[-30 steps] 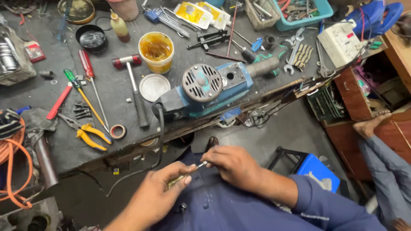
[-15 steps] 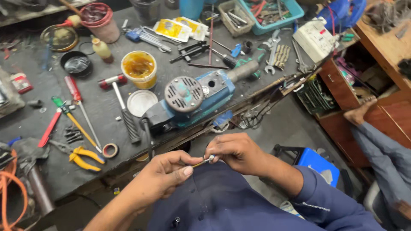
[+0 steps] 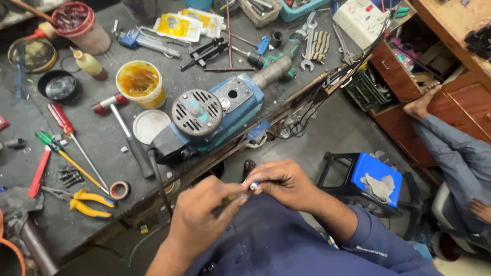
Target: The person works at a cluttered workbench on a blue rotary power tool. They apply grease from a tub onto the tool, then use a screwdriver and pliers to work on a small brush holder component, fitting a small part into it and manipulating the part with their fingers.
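My left hand and my right hand meet over my lap, below the workbench's front edge. The left hand pinches a thin yellowish tool that points at the right hand. The right fingers pinch a small blue-and-white piece at the tool's tip. Just above the hands, a blue power tool with a round grey vented cover lies on the grey bench. Its black cord hangs down by my left wrist.
On the bench are a yellow grease tub, white lid, hammer, red screwdriver, yellow pliers, tape roll and wrenches. A blue stool stands right of me; another person's leg lies beyond it.
My hands stay joined on the small piece and the tool. The view has tilted, so the bench and the power tool sit a little lower and further left in the frame.
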